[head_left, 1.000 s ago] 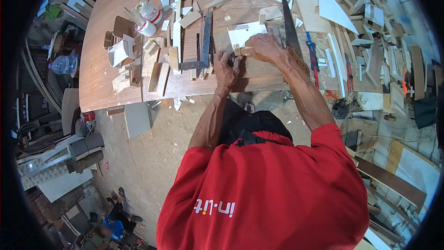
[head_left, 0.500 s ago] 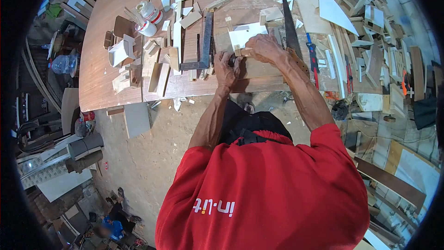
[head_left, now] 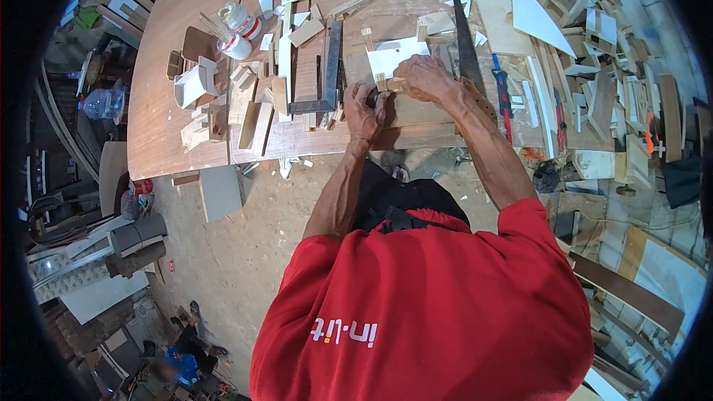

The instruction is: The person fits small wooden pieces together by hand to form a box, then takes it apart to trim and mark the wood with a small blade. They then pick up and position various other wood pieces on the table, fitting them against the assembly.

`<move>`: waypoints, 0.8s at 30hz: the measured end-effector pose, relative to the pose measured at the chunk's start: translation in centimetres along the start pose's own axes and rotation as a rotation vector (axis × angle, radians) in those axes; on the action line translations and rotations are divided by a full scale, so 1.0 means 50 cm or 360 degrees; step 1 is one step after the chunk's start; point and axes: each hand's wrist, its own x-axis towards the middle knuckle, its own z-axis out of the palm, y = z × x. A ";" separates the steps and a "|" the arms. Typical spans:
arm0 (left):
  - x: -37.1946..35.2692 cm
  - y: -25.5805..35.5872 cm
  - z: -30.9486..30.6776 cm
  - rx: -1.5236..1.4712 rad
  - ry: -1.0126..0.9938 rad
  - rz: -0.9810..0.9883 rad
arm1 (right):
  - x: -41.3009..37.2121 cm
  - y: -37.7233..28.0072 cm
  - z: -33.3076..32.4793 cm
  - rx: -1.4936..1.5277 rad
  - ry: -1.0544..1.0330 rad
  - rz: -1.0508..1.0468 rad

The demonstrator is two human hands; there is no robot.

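A small white panel [head_left: 397,52] with short upright wooden blocks at its corners lies on a board on the workbench. At its near edge, my right hand [head_left: 425,79] is closed with bent fingers on a small wooden strip [head_left: 391,85]. My left hand [head_left: 364,113] is closed beside the strip's left end, fingers curled around something dark and mostly hidden. A hand saw [head_left: 462,37] lies to the right of my right hand, its handle partly behind my wrist. A dark metal square [head_left: 329,67] lies left of my left hand.
Glue jars [head_left: 240,21] and wood pieces [head_left: 256,115] sit on the left of the workbench [head_left: 160,104]. A red and blue tool [head_left: 501,93] and long strips lie at right. Offcuts crowd the wall side. A person in blue [head_left: 182,366] is low at the far left.
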 end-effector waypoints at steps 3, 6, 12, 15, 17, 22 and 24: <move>0.001 -0.004 0.000 0.0028 0.0001 0.0017 | 0.003 0.001 0.003 0.0011 0.0024 0.0011; 0.000 -0.007 0.002 0.0024 0.0006 0.0045 | 0.003 0.006 0.003 0.0031 0.0012 -0.0007; 0.000 -0.005 0.001 0.0026 -0.0002 0.0026 | 0.003 0.009 0.015 0.0008 0.0074 -0.0007; 0.000 -0.005 0.002 0.0004 0.0004 0.0023 | -0.002 0.005 0.007 0.0024 0.0072 -0.0002; 0.000 -0.007 0.004 -0.0002 0.0013 0.0022 | 0.000 -0.001 0.001 0.0079 0.0037 0.0006; 0.001 -0.007 0.005 0.0007 0.0014 0.0020 | -0.003 -0.003 0.003 0.0076 0.0044 0.0048; 0.002 -0.007 0.004 0.0033 0.0008 0.0035 | -0.002 -0.002 0.005 0.0087 0.0051 0.0047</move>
